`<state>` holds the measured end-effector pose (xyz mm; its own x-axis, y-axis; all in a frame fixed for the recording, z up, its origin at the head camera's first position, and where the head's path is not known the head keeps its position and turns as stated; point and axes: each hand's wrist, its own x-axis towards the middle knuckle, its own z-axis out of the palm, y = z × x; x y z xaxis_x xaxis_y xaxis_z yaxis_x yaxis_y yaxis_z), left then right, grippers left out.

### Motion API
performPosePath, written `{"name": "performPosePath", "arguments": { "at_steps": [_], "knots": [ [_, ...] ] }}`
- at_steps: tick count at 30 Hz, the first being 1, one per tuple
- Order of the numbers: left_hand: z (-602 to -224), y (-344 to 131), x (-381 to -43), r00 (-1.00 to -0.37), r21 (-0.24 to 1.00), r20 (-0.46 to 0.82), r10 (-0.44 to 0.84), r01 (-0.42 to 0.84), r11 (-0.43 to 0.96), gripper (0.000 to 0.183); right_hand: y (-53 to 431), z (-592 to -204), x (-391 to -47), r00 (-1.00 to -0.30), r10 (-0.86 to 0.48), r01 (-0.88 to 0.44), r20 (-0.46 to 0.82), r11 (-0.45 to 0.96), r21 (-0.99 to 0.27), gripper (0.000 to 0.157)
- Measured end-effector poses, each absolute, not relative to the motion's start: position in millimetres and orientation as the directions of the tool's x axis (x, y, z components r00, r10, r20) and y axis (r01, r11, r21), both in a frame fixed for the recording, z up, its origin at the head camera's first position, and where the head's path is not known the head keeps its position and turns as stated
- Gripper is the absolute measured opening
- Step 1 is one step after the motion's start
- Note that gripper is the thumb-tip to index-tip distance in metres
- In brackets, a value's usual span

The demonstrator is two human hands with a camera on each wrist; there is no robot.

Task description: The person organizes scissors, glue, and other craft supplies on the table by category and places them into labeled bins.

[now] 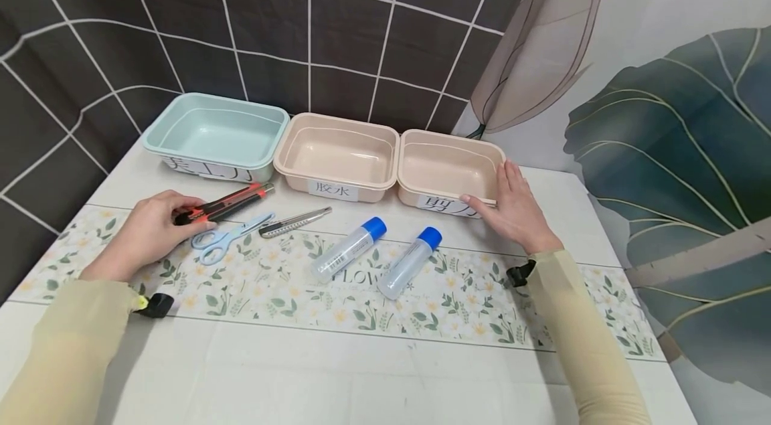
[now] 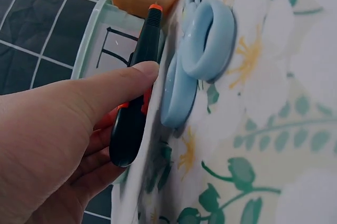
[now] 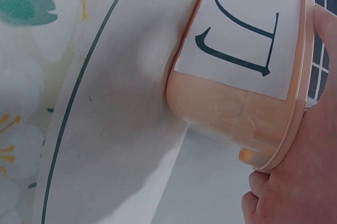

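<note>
My left hand [image 1: 153, 227] pinches a red-and-black utility knife [image 1: 225, 204] between thumb and fingers, low over the table at the left. Right beside those fingers lie light-blue scissors [image 1: 225, 237], their handle loops [image 2: 208, 39] close to the knife in the left wrist view. A smaller silver utility knife [image 1: 295, 222] rests to the right of the scissors. My right hand [image 1: 518, 211] holds the right front corner of the right beige box [image 1: 448, 137], thumb over the front rim and fingers along the end wall. Black characters mark that box's white label [image 3: 237, 29].
A pale-blue box [image 1: 219, 100] and a middle beige box [image 1: 337, 120], both labelled, complete the row along the tiled backdrop [image 1: 349, 23]. Two clear bottles with blue caps, a left one [image 1: 349, 251] and a right one [image 1: 409, 264], lie on the flowered strip of the table [image 1: 337, 371].
</note>
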<state>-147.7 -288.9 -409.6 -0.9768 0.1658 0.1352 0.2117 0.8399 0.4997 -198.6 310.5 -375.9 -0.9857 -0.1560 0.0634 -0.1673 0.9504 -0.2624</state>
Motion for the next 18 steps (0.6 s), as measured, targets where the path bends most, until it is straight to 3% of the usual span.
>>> {"name": "performPosePath", "arguments": {
  "at_steps": [10, 18],
  "knots": [
    [-386.4, -280.3, -133.1, -0.962, 0.482, 0.212, 0.17, 0.254, 0.838, 0.051, 311.1, -375.3, -198.4, -0.986, -0.154, -0.163, 0.056, 0.949, -0.269, 0.111],
    [-362.2, -278.9, -153.2, -0.932, 0.474, 0.319, 0.175, 0.316, 0.822, 0.046, 311.5, -375.9, -199.8, -0.987, -0.153, -0.161, 0.051, 0.952, -0.262, 0.111]
  ]
}}
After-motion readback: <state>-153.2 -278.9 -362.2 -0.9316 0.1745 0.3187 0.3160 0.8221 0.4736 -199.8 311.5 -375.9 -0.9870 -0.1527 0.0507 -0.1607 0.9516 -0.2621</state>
